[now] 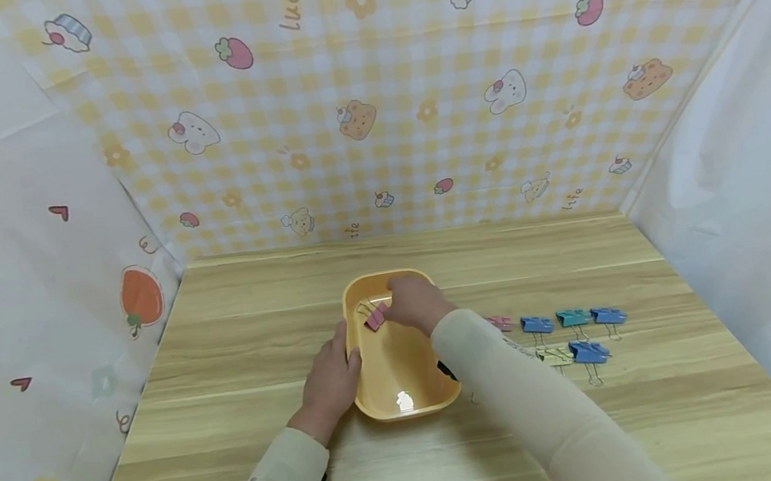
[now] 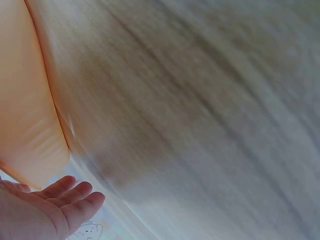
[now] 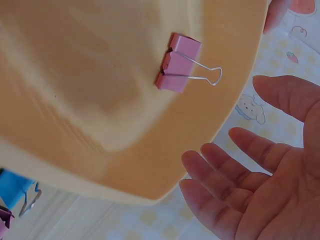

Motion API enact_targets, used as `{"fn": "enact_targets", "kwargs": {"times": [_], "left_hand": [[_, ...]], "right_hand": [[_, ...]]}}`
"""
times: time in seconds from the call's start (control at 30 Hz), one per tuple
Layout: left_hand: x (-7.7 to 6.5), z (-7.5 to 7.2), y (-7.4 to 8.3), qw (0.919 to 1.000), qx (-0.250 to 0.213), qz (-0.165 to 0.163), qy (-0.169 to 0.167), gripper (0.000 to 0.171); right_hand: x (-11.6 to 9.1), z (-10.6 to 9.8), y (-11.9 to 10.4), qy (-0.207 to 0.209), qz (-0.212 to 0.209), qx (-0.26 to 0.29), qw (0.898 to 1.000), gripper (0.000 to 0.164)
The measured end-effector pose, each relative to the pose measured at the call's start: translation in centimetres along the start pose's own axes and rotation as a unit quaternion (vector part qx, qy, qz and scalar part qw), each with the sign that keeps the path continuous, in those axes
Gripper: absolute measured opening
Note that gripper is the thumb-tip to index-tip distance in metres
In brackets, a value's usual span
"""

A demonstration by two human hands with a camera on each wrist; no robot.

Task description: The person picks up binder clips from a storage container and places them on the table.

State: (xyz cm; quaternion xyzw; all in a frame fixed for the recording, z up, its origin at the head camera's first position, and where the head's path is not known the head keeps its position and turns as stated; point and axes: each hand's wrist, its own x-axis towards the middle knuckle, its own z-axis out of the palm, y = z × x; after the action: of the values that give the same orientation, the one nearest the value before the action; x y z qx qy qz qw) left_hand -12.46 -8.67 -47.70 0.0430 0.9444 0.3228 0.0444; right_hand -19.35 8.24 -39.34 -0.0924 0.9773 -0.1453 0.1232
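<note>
A yellow-orange plastic tray [image 1: 400,363] sits on the wooden table, with a pink binder clip [image 1: 376,318] lying inside near its far left part. My right hand [image 1: 418,302] is over the tray's far right part, beside the clip. Its thumb and fingers are spread apart with nothing between them, as the right wrist view shows, where the pink clip [image 3: 180,62] rests with its wire handles toward the hand. At the tray's left side my left hand [image 1: 330,380] touches the rim, thumb near the edge. Its fingers [image 2: 82,202] stretch loosely along the outer wall.
Several binder clips lie right of the tray: pink [image 1: 500,323], blue [image 1: 536,325], green [image 1: 573,318], another blue [image 1: 608,316], yellow [image 1: 555,357] and a nearer blue one [image 1: 590,352]. My right forearm partly covers some. A checked cloth backdrop [image 1: 405,166] stands behind the table.
</note>
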Motion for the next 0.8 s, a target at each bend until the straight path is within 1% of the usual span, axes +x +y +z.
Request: {"fn": "enact_targets", "kwargs": {"times": [0.17,0.3,0.57,0.8], "left_hand": [[0.0,0.0,-0.1,1.0000,0.000,0.001,0.001,0.058],[-0.1,-0.1,-0.1,1.0000,0.000,0.004,0.002,0.058],[-0.2,-0.2,-0.2,0.9999,-0.003,0.007,-0.009,0.058],[-0.2,-0.3,-0.2,0.9999,-0.008,0.006,-0.012,0.059]], "right_hand": [[0.4,0.4,-0.4,-0.004,0.002,-0.017,1.000,0.048],[0.8,0.8,-0.6,-0.009,0.013,-0.017,1.000,0.049],[1.4,1.6,-1.1,-0.018,0.033,0.029,0.999,0.028],[1.5,1.3,-1.4,-0.039,0.034,0.038,0.998,0.022]]}}
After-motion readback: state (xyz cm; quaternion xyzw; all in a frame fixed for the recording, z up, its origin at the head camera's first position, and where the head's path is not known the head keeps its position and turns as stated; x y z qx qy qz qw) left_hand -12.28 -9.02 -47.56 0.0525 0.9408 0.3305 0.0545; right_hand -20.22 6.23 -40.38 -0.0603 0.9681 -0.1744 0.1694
